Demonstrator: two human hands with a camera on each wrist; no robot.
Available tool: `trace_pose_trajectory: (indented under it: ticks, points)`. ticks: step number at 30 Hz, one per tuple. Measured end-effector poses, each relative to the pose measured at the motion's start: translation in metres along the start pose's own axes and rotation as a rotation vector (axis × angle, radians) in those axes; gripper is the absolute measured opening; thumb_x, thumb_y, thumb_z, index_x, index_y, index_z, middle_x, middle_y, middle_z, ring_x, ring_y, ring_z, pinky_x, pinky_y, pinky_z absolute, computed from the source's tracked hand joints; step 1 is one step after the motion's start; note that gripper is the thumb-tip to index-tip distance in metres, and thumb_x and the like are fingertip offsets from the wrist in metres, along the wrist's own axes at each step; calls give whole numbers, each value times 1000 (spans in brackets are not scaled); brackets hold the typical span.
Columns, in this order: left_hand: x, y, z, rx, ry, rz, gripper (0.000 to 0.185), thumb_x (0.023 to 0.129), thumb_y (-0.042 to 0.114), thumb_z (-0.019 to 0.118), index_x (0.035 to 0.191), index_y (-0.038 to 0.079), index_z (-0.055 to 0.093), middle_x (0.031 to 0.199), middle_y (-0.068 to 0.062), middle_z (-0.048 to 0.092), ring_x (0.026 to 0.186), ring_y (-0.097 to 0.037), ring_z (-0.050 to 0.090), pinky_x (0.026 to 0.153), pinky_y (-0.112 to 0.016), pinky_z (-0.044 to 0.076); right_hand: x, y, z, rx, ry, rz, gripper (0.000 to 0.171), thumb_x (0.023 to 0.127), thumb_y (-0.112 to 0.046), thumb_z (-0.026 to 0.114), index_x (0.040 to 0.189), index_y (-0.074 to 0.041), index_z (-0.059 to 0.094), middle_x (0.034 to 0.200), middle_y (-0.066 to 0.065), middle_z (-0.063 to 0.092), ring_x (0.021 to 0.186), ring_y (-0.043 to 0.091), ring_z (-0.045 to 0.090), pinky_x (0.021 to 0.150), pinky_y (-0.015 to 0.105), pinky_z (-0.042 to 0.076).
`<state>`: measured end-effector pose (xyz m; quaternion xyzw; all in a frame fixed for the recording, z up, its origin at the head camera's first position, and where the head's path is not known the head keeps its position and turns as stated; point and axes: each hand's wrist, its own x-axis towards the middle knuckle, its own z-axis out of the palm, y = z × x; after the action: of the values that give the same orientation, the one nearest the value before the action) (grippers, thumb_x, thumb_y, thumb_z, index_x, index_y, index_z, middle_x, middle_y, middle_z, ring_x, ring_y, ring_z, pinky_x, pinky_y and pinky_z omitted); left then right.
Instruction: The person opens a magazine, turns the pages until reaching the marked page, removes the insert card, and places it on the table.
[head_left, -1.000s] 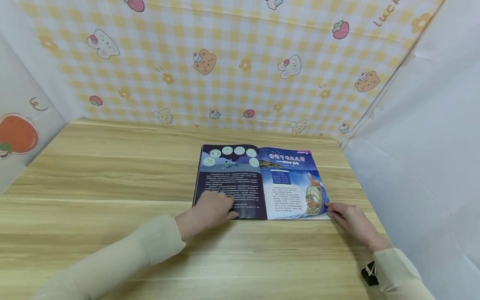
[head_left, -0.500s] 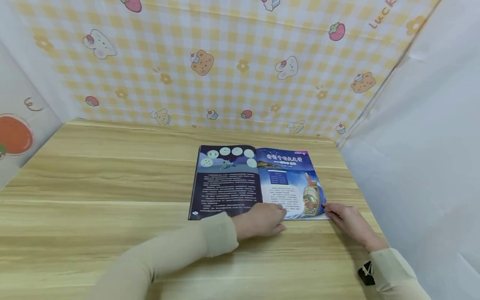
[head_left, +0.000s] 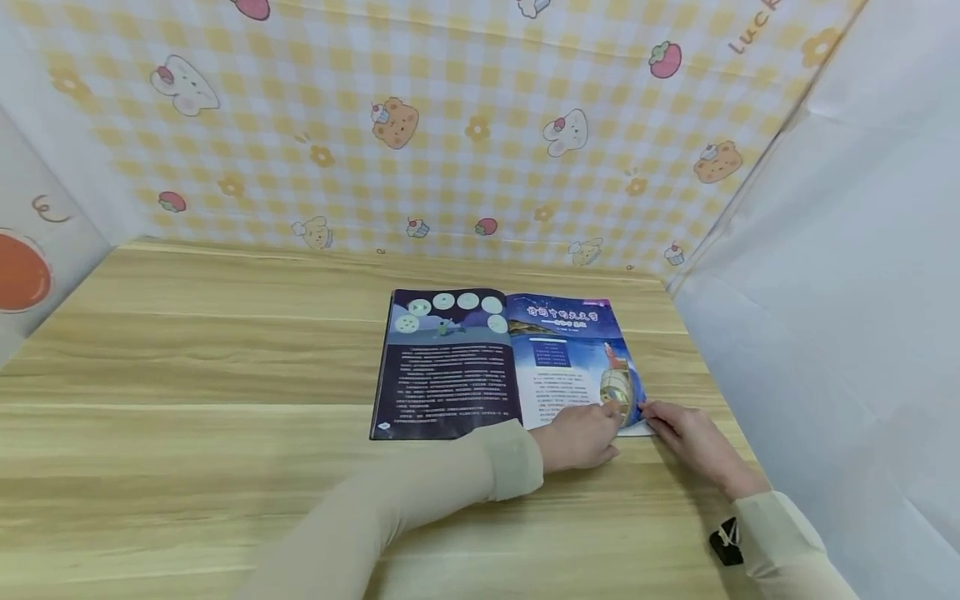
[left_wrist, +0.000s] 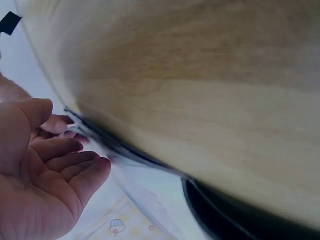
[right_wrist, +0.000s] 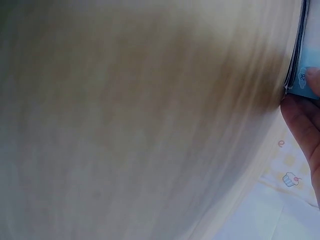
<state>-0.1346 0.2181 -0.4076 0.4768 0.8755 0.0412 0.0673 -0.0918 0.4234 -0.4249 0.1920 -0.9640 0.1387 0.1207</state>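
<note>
Left hand [head_left: 581, 437], fingers relaxed, rests on the open magazine [head_left: 480, 362] (right hand [head_left: 686, 437] pinches its corner).

An open magazine [head_left: 504, 364] lies flat on the wooden desk [head_left: 187, 358], near the white sheet on the right. The left hand [head_left: 581, 435] rests on the lower edge of the magazine's right page, arm crossing in front of the left page. The right hand [head_left: 686, 432] touches the magazine's lower right corner, fingers [head_left: 651, 412] at the page edge. Behind the magazine stands a yellow checked backdrop [head_left: 450, 125] with cartoon animals.
</note>
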Motion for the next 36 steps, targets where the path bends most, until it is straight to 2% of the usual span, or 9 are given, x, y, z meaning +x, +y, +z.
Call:
trace_pose_trajectory:
  ticks: [8, 15, 19, 24, 28, 32, 36]
  points:
    - [12, 3, 8, 19, -2, -19, 42, 92, 41, 57, 126, 18, 58, 127, 5, 55, 108, -8, 57, 78, -21, 52, 1, 0, 2, 21, 5, 11, 19, 79, 11, 65, 89, -5, 68, 92, 11, 72, 84, 31, 69, 68, 39, 56]
    - [17, 4, 14, 130, 92, 1, 22, 92, 23, 57, 113, 20, 65, 110, 5, 62, 89, -7, 62, 65, -21, 53, 1, 0, 1, 46, 1, 44, 18, 81, 10, 64, 90, -5, 68, 91, 10, 72, 84, 30, 69, 70, 40, 56]
    - [19, 3, 14, 127, 103, 5, 33, 91, 15, 59, 124, 20, 58, 116, 5, 62, 90, -8, 63, 65, -21, 53, 0, 0, 1, 51, 12, 59, 18, 81, 10, 64, 90, -5, 68, 90, 9, 72, 83, 29, 69, 69, 39, 56]
    - [21, 3, 13, 55, 91, -8, 46, 92, 12, 58, 135, 19, 48, 128, 5, 59, 95, -10, 65, 69, -22, 54, -1, 2, 1, 64, 5, 87, 18, 82, 10, 63, 94, -3, 68, 92, 12, 72, 85, 31, 68, 70, 41, 55]
    - [20, 2, 12, -5, 77, 0, 55, 95, 12, 53, 145, 23, 34, 132, 3, 57, 96, -12, 65, 71, -23, 54, -4, 3, 0, 63, 34, 154, 17, 83, 8, 63, 97, -3, 67, 92, 12, 71, 83, 30, 68, 70, 41, 55]
    - [17, -1, 13, -79, 78, 21, 66, 96, 11, 52, 150, 33, 20, 129, -3, 59, 90, -12, 65, 68, -23, 53, -8, 6, -1, 57, 104, 205, 14, 81, 6, 66, 92, -3, 63, 85, 9, 70, 75, 18, 66, 65, 31, 55]
    - [16, -2, 13, -87, 77, 21, 71, 94, 9, 54, 149, 38, 20, 129, -7, 57, 82, -12, 64, 63, -21, 51, -11, 6, -1, 64, 155, 207, 17, 77, 6, 71, 83, -6, 61, 76, 3, 67, 69, 0, 57, 59, 19, 51]
